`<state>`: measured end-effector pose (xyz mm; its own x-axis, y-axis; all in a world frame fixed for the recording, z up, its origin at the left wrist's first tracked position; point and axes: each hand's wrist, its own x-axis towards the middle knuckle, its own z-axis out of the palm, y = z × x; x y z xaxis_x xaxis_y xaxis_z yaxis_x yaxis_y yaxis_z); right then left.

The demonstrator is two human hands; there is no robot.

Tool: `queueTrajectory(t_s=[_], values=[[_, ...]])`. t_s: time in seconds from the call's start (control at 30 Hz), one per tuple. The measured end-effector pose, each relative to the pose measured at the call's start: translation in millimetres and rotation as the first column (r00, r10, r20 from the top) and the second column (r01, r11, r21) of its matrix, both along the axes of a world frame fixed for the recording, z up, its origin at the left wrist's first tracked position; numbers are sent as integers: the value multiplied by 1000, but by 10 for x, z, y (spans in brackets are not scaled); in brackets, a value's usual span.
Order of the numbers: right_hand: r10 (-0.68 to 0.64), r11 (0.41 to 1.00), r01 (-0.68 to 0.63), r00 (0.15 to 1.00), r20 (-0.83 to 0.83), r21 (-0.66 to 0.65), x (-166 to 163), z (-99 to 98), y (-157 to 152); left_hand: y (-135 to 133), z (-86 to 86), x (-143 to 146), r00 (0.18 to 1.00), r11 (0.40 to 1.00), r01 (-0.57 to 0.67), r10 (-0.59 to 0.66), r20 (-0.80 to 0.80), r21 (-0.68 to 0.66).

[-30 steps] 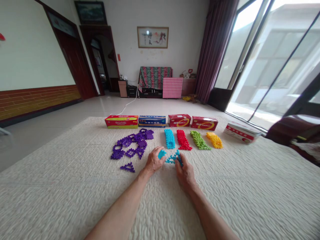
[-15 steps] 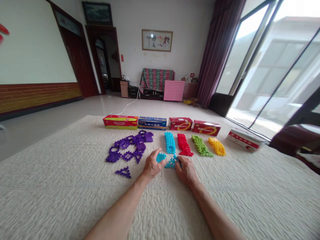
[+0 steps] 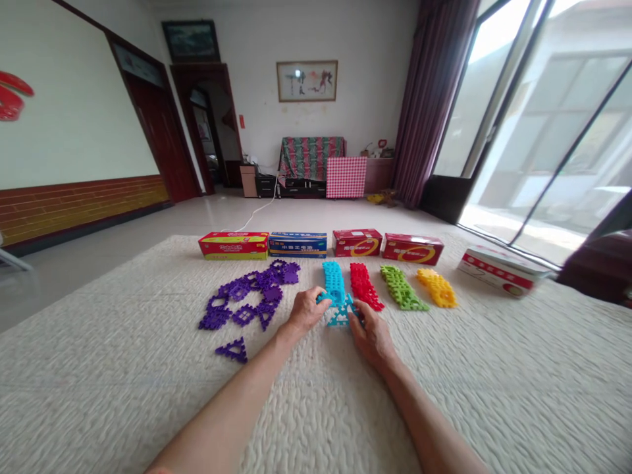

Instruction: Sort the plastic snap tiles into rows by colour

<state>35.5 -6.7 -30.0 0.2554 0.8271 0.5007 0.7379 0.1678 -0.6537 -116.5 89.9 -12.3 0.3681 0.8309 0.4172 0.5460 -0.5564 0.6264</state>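
Observation:
My left hand is closed, its thumb and fingers pinching a light-blue interlocking plastic piece beside the lower end of a light-blue row of pieces. My right hand has its fingers at the edge of triangular light-blue pieces lying on the mat; its grip is partly hidden. Right of the blue row lie a red row, a green row and a yellow stack. Scattered purple pieces lie to the left, with one purple triangle nearer me.
Behind the pieces stand a red-yellow box, a blue box, two dark red boxes and a white-red box at right. Everything rests on a cream quilted cover.
My left hand has moved up with its light-blue piece, from beside the triangles toward the end of the blue row. My right hand stays by the triangular pieces. The view has shifted slightly.

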Motion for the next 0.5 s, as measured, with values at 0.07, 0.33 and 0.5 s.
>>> queueTrajectory(t_s=[0.07, 0.33, 0.5], values=[[-3, 1000, 3, 1000, -13, 10, 7, 2, 9, 48, 3, 24, 997, 996, 70, -68, -35, 48], [-13, 999, 14, 1000, -19, 29, 15, -51, 52, 141, 97, 91, 982, 982, 171, -164, -92, 80], [-26, 1000, 26, 999, -20, 12, 13, -50, 56, 180, 138, 146, 970, 969, 243, -242, -19, 35]])
